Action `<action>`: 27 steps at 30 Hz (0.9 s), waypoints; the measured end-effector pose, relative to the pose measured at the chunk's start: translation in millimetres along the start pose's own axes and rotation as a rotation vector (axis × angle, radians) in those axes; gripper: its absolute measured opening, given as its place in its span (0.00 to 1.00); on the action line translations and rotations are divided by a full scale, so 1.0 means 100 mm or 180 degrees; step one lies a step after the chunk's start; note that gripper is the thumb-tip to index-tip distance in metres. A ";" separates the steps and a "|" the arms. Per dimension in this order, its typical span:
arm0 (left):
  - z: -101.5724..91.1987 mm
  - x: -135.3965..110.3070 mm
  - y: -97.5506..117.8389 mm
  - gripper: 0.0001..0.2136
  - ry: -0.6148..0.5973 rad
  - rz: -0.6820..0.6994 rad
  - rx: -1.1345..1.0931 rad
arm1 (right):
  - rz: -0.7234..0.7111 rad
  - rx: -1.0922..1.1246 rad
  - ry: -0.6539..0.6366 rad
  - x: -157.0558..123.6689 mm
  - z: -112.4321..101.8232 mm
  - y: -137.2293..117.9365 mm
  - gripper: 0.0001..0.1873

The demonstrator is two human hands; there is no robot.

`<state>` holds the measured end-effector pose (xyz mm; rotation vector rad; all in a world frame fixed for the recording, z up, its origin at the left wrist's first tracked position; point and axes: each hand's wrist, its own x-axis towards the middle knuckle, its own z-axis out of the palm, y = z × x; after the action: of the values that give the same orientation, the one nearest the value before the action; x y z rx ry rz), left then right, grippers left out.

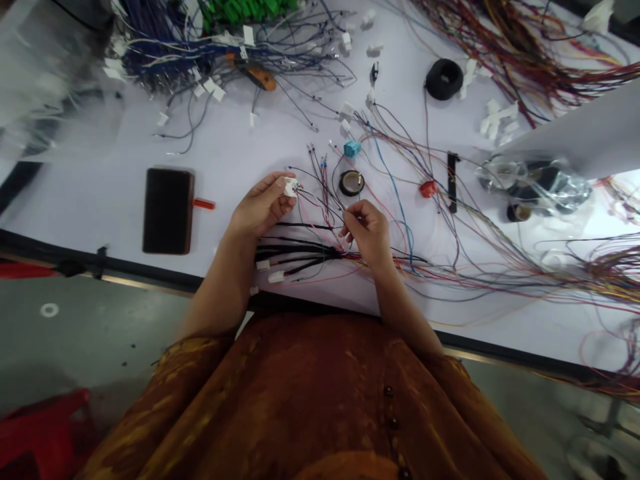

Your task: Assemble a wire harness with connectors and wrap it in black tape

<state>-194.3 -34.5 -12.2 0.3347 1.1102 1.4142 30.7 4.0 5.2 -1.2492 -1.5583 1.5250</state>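
Holding in left hand [261, 205] a white connector [291, 187], gripped between thumb and fingertips, to the left of the blue plug [352, 148] and somewhat on its near side. Pinching with right hand [371, 233], almost straight on the near side of the blue plug, with thumb and fingers closed on a thin dark wire [321, 199] coming from the white connector. Cannot tell the exact end of this wire, because of the fingers.

Can see a tape roll [343, 187] just beside the blue plug, on its near side. Further near and to the left of the same plug, can notice black sleeves [305, 252] with white plugs [277, 276].

To the right of the blue plug, can find a red plug [429, 189], then a black strip [453, 193]; to the right and beyond, a black roll [435, 85] and, much further, red wires [500, 47].

Far left of the blue plug, can see a black device [167, 210] with an orange stick [204, 204] at its right edge; left and beyond, an orange-handled tool [263, 77], dark-blue wires [160, 47] and green pieces [250, 10].
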 end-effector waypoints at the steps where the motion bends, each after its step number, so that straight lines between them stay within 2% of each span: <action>1: 0.00 0.00 0.00 0.05 -0.0037 -0.0038 -0.0014 | -0.0127 -0.0090 0.0081 0.05 0.01 0.01 0.08; 4: 0.02 -0.01 -0.02 0.05 -0.0096 -0.0104 0.0008 | -0.0538 -0.0400 0.0102 0.24 0.10 0.03 0.08; 9: 0.03 0.00 -0.05 0.05 -0.0082 -0.0103 -0.0026 | -0.0788 -0.0451 -0.0482 0.36 0.29 -0.04 0.09; 13: 0.03 0.01 -0.04 0.03 -0.0106 -0.0148 -0.0061 | -0.0988 -0.0657 -0.0359 0.32 0.35 -0.07 0.09; 19: 0.06 0.00 -0.03 0.04 -0.0029 -0.0184 -0.0010 | -0.1510 -0.1080 -0.0302 0.32 0.33 -0.04 0.11; 27: 0.06 -0.04 -0.09 0.03 -0.0161 -0.0016 0.0187 | -0.1607 -0.1084 -0.0419 0.34 0.33 -0.04 0.11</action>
<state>-183.7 -37.0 -14.4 0.4073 1.1122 1.3636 -12.5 22.3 -1.8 -0.8356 -2.0905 1.0627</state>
